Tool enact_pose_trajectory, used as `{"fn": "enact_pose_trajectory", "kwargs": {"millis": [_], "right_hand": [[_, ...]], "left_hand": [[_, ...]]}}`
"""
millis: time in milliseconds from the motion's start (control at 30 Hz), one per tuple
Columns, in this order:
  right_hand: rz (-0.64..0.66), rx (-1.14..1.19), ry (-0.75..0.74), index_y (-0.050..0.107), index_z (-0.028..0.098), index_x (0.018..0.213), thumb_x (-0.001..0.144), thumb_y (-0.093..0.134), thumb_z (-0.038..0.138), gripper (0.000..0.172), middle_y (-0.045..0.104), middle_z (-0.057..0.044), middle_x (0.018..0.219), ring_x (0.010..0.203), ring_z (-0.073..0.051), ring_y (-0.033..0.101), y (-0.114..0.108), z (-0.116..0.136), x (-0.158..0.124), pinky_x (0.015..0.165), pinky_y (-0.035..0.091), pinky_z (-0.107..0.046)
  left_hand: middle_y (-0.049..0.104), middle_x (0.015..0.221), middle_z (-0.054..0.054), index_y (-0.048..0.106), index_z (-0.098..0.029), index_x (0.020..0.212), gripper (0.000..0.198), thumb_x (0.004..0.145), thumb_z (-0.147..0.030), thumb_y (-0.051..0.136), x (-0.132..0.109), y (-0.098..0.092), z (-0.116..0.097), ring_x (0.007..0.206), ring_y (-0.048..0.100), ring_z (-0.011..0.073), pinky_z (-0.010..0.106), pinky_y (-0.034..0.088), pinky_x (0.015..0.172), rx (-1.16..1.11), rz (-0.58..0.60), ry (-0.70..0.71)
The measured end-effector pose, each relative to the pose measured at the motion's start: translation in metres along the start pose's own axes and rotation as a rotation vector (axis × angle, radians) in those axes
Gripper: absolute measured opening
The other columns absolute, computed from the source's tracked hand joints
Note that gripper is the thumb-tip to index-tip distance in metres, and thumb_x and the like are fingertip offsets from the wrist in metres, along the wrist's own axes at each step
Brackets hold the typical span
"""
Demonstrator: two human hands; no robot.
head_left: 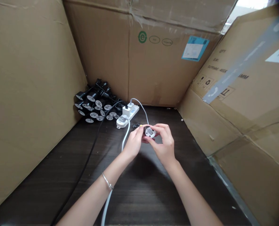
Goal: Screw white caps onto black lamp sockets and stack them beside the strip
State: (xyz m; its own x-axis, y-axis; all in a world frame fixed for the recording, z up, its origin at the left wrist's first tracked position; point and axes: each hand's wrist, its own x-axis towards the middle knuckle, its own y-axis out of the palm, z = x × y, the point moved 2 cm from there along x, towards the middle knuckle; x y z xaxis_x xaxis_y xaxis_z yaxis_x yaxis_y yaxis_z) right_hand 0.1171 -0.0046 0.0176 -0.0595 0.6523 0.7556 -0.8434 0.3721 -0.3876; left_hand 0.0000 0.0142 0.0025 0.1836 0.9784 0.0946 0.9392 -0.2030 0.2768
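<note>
My left hand (133, 142) and my right hand (161, 141) meet in front of me, their fingertips pinching a small round white plug fitting (150, 132) from both sides. Its face shows dark openings, and a small yellow mark sits by my left fingertips. Behind my hands lies a white power strip (134, 110) with a white charger (126, 111) plugged into it. A white cable (124, 141) runs from the strip's end down past my left wrist. A heap of round black-and-white plug parts (92, 105) sits farther left, apart from both hands.
Corrugated cardboard panels (33, 78) wall the left, back and right of a dark wood surface (139, 194). A black cable (87, 157) crosses the surface on the left. A small dark item (136, 126) lies just beyond my hands.
</note>
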Motion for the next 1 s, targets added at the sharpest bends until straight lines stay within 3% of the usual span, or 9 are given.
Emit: {"fn": "enact_pose_trajectory", "kwargs": {"millis": [100, 267, 400, 500, 600, 700, 833, 1000], "right_hand": [[-0.011, 0.009, 0.006, 0.057, 0.023, 0.103, 0.076, 0.063, 0.025, 0.028, 0.05, -0.006, 0.099, 0.09, -0.016, 0.052, -0.002, 0.0, 0.0, 0.07, 0.05, -0.027], [-0.02, -0.068, -0.018, 0.057, 0.023, 0.103, 0.076, 0.061, 0.021, 0.027, 0.049, -0.006, 0.098, 0.091, -0.017, 0.051, -0.005, -0.007, 0.0, 0.073, 0.049, -0.03], [0.049, -0.15, -0.09, 0.055, 0.024, 0.106, 0.075, 0.062, 0.023, 0.032, 0.049, -0.007, 0.101, 0.095, -0.019, 0.049, -0.004, -0.01, 0.0, 0.079, 0.047, -0.034], [0.09, -0.102, -0.065, 0.053, 0.024, 0.11, 0.074, 0.06, 0.02, 0.036, 0.049, -0.008, 0.105, 0.099, -0.02, 0.049, -0.003, -0.007, 0.001, 0.08, 0.047, -0.034], [0.119, 0.107, 0.07, 0.051, 0.022, 0.111, 0.07, 0.057, 0.015, 0.042, 0.05, -0.008, 0.11, 0.099, -0.019, 0.051, -0.003, -0.005, 0.002, 0.077, 0.048, -0.032], [0.105, 0.472, 0.311, 0.048, 0.02, 0.109, 0.068, 0.051, 0.012, 0.043, 0.053, -0.008, 0.11, 0.094, -0.016, 0.054, -0.005, -0.009, 0.004, 0.073, 0.049, -0.029], [0.074, 0.722, 0.548, 0.053, 0.019, 0.108, 0.072, 0.055, 0.022, 0.036, 0.057, -0.007, 0.11, 0.098, -0.017, 0.055, -0.003, -0.017, 0.006, 0.078, 0.049, -0.029], [0.265, 0.894, 0.675, 0.059, 0.02, 0.109, 0.077, 0.056, 0.034, 0.035, 0.059, -0.006, 0.109, 0.092, -0.015, 0.057, 0.005, -0.021, 0.004, 0.072, 0.049, -0.025]], "left_hand": [[0.065, 0.093, 0.011, 0.056, -0.012, 0.11, 0.048, 0.082, -0.049, 0.046, -0.002, 0.001, -0.005, 0.076, 0.062, 0.0182, 0.025, 0.049, 0.062, -0.008, 0.047, -0.041], [0.061, 0.097, 0.007, 0.055, -0.015, 0.107, 0.039, 0.072, -0.031, 0.064, -0.004, 0.002, -0.009, 0.086, 0.058, 0.0171, 0.022, 0.047, 0.065, 0.068, 0.116, 0.053], [0.06, 0.09, 0.005, 0.055, -0.014, 0.104, 0.037, 0.069, -0.024, 0.065, -0.004, 0.001, -0.008, 0.08, 0.056, 0.014, 0.022, 0.047, 0.066, 0.082, 0.073, 0.057], [0.061, 0.086, 0.004, 0.055, -0.013, 0.103, 0.035, 0.071, -0.024, 0.064, -0.002, 0.0, -0.009, 0.075, 0.057, 0.0125, 0.023, 0.048, 0.07, 0.102, 0.064, 0.061], [0.062, 0.086, 0.005, 0.054, -0.013, 0.105, 0.035, 0.073, -0.027, 0.061, -0.001, -0.001, -0.009, 0.073, 0.059, 0.0135, 0.025, 0.049, 0.067, 0.131, 0.065, 0.082], [0.062, 0.089, 0.007, 0.053, -0.013, 0.105, 0.035, 0.075, -0.029, 0.06, 0.0, -0.001, -0.006, 0.075, 0.061, 0.0166, 0.027, 0.051, 0.065, 0.148, 0.047, 0.093], [0.063, 0.089, 0.007, 0.052, -0.013, 0.107, 0.036, 0.075, -0.03, 0.059, -0.001, 0.001, -0.002, 0.073, 0.063, 0.0177, 0.029, 0.052, 0.065, 0.145, 0.078, 0.082], [0.062, 0.092, 0.007, 0.053, -0.012, 0.108, 0.035, 0.076, -0.026, 0.059, -0.001, 0.002, -0.001, 0.07, 0.063, 0.0153, 0.029, 0.052, 0.068, 0.126, 0.113, 0.086]]}}
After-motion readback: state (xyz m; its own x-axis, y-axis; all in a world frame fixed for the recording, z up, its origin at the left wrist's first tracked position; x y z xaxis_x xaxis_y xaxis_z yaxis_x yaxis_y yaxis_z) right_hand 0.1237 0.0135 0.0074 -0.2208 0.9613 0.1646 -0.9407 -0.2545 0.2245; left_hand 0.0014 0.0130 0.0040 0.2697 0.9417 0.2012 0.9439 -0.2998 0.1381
